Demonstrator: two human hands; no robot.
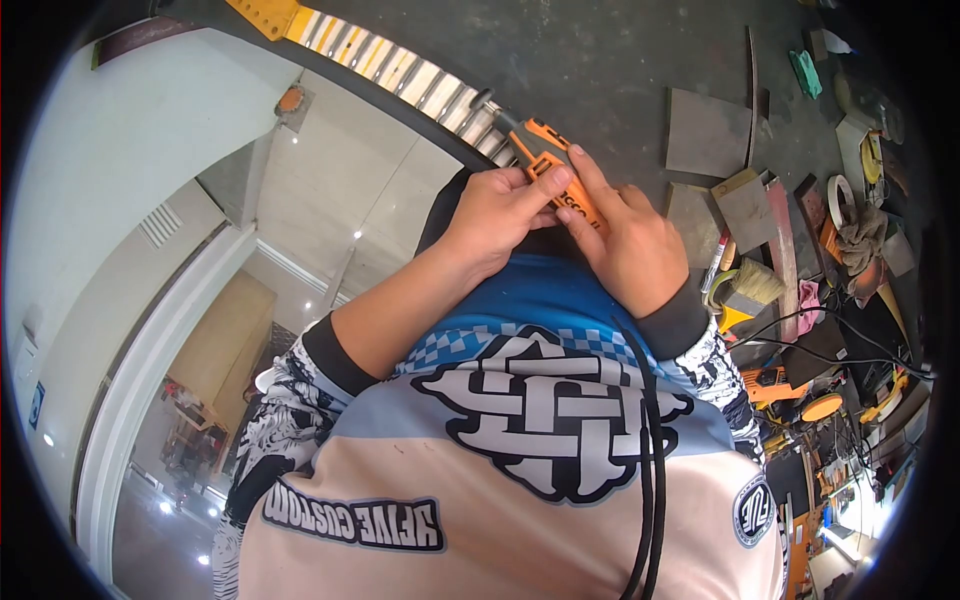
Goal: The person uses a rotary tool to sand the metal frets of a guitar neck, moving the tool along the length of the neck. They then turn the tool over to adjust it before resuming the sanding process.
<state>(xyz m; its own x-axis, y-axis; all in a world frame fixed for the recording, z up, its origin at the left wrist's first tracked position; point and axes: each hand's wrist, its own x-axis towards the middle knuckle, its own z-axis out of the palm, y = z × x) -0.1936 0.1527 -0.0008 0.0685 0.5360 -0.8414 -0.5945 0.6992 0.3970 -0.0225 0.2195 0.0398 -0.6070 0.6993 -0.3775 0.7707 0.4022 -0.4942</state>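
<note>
The orange rotary tool lies in both hands: the left hand grasps its near side, thumb on top, and the right hand grips its rear. The tool hides part of the taped guitar neck; whether its blurred tip touches is unclear.

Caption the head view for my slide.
Left hand and right hand hold an orange handheld tool beside a guitar neck.

Through my feed, I saw the guitar neck on the desk, the rotary tool at its right end, the flat board and marker pen to its right.
</note>
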